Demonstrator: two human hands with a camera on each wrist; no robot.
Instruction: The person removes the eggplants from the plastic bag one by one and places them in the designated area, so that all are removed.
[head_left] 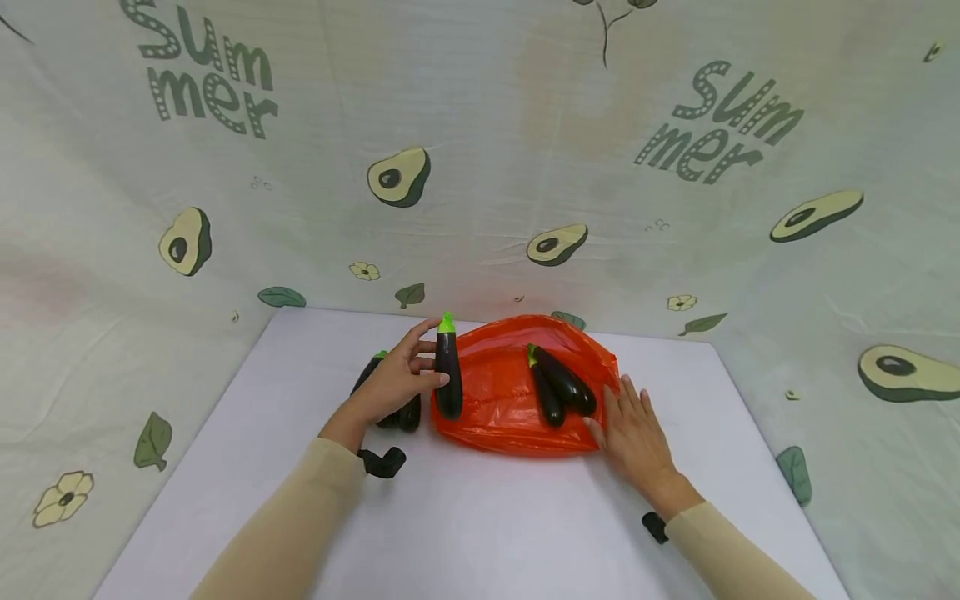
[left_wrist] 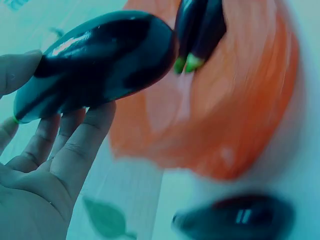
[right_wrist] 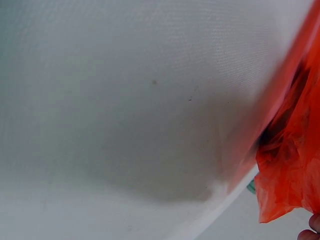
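In the head view my left hand [head_left: 397, 379] grips a dark eggplant [head_left: 448, 373] with a bright green stem, upright at the left edge of a red plastic bag [head_left: 487, 392]. The left wrist view shows the thumb and fingers around that eggplant [left_wrist: 100, 60], above the bag [left_wrist: 230, 115]. Two eggplants [head_left: 564, 379] lie together on the bag's right part. My right hand [head_left: 633, 429] rests at the bag's right edge, its fingers mostly straight; in the right wrist view only its fingertips [right_wrist: 312, 227] show beside the red plastic.
More eggplants [head_left: 409, 414] lie on the white table [head_left: 495, 525] left of the bag, partly hidden behind my left hand. A printed cloth [head_left: 480, 167] with avocados and lettering hangs behind the table and at both sides.
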